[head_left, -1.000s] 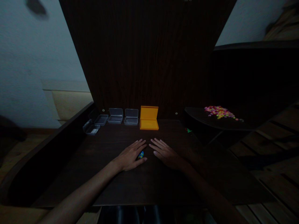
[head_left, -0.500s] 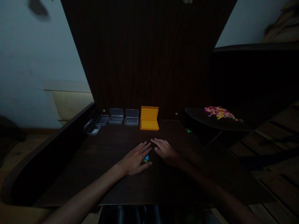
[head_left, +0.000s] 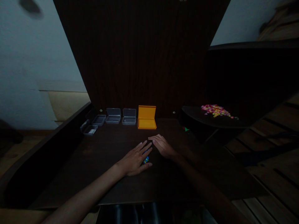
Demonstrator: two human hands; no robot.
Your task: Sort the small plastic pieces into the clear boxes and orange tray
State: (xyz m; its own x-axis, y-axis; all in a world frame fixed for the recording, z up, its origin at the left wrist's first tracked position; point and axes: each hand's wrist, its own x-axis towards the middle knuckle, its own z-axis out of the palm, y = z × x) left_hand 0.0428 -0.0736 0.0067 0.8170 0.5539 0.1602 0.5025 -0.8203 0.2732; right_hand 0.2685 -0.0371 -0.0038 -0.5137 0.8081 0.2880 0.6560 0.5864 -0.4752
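Note:
My left hand point(head_left: 136, 159) lies spread on the dark desk point(head_left: 112, 186), its fingers apart. Small blue and yellow-green pieces point(head_left: 146, 160) show between its thumb and forefinger; part of them is hidden under the hand, and their kind is too small to make out. Just to the right, my right hand point(head_left: 163, 145) rests with fingers stretched out toward the left fingertips, holding nothing that I can see. Beyond both hands stands an orange-yellow box point(head_left: 147, 123) with its lid raised.
Left of the orange box are clear plastic cases with raised lids, among them one case point(head_left: 129, 120) and another point(head_left: 113, 119). A heap of pink, red and yellow small pieces point(head_left: 216, 110) lies on a raised side shelf point(head_left: 224, 123). Something green point(head_left: 186, 128) sits below it.
My right hand has shifted slightly up and toward the left fingertips. The left hand stays over the blue pieces. The whole view has swung a little, so things appear further left.

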